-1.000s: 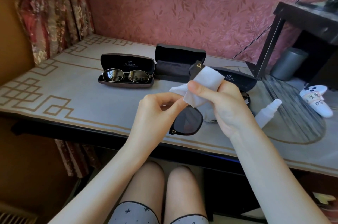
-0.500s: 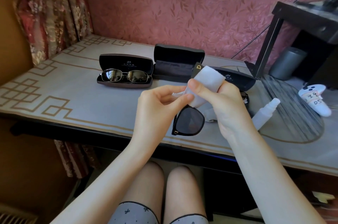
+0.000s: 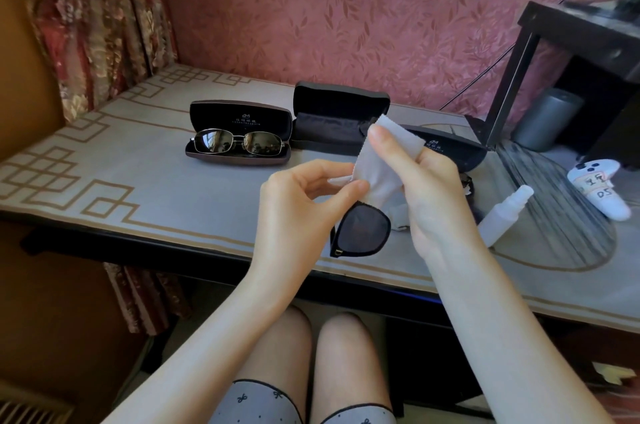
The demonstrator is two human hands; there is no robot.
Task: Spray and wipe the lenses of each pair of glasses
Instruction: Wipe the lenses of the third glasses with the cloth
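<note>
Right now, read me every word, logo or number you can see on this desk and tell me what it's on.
"D5" or "05", handwritten, lower label on the white controller; upper label unclear.
Logo and a printed line inside the lid of the left case: too small to read.
Logo on the right case: too blurred.
Nothing readable on the spray bottle.

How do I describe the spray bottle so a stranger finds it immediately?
On the table, at right, find the dark fan pattern. The spray bottle lies at its left edge, beside the right hand. It is slim and unlabelled, unlike the controller.
</note>
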